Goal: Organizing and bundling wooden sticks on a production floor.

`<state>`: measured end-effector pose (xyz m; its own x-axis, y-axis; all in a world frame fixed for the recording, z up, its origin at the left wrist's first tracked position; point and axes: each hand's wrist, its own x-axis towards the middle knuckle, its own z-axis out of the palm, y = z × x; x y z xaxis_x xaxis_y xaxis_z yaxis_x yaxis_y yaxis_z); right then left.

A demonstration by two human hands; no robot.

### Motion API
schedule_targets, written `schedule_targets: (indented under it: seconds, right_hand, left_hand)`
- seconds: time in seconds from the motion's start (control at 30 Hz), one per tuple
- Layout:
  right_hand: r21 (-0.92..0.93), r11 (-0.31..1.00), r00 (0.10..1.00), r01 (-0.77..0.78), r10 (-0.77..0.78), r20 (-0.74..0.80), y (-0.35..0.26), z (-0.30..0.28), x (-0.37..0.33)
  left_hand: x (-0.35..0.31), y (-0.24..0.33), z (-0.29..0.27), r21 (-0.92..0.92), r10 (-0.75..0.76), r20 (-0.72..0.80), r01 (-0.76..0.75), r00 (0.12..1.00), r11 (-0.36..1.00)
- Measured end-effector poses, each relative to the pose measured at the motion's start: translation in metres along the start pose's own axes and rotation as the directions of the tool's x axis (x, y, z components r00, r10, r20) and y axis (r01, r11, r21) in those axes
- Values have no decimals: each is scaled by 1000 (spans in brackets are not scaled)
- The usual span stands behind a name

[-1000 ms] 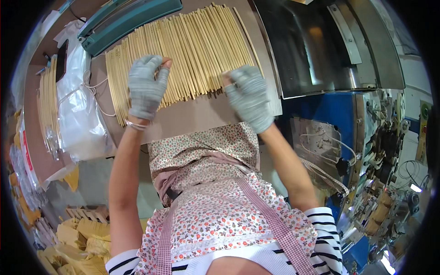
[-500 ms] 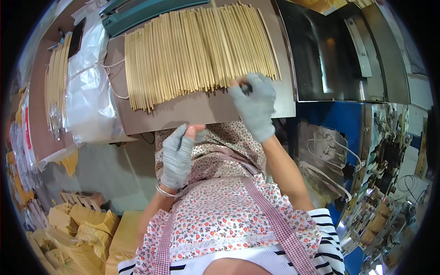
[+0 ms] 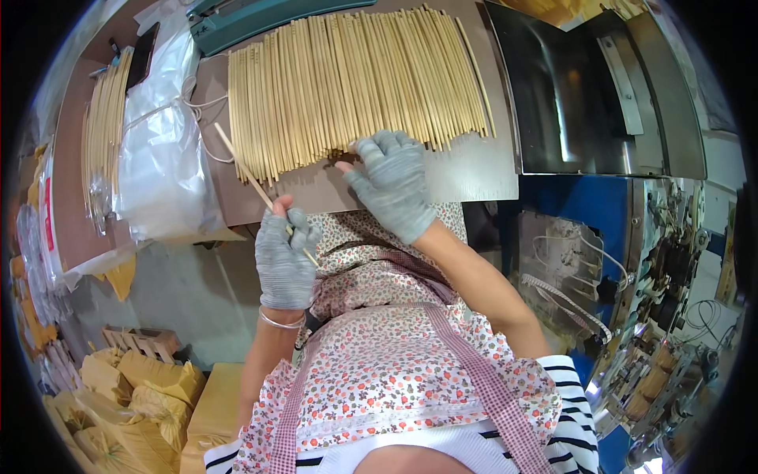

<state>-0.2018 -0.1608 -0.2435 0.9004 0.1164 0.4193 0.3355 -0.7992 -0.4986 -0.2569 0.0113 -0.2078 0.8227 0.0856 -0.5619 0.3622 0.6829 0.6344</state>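
Observation:
My left hand (image 3: 284, 257), in a grey glove, grips a single thin wooden stick (image 3: 245, 170) that slants up to the left. My right hand (image 3: 391, 183), also gloved, rests with spread fingers on the near edge of a wide row of pale wooden sticks (image 3: 355, 79). The sticks lie side by side on a brown board (image 3: 474, 170). A floral apron covers my front below the hands.
Clear plastic bags (image 3: 162, 150) and a second bundle of sticks (image 3: 103, 134) lie at the left. A green tool (image 3: 260, 16) sits behind the row. A metal machine chute (image 3: 584, 95) stands at the right, and stuffed yellow sacks (image 3: 126, 395) sit on the floor at lower left.
My left hand came down off the row of sticks to in front of my chest and now holds one stick. My right hand stayed at the row's near edge.

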Motion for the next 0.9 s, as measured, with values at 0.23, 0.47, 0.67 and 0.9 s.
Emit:
schedule_targets:
  seconds: [0.23,0.47,0.67,0.9]
  right_hand:
    - [-126,991,998,-42,36,-49,3,22,0]
    - [-87,994,993,-61,52,-110,5,23,0]
    - [79,977,976,-197,203,-84,-7,17,7]
    - [383,907,964,-177,239,-119,-48,-19,-36]
  left_hand:
    - [-3,-10,-5,-9,-111,4,111,994,994]
    - [7,-8,2,35,-117,92,115,989,993]
    - [5,-4,9,53,-150,107,145,983,988]
    - [8,-1,38,19,-131,37,130,991,991]
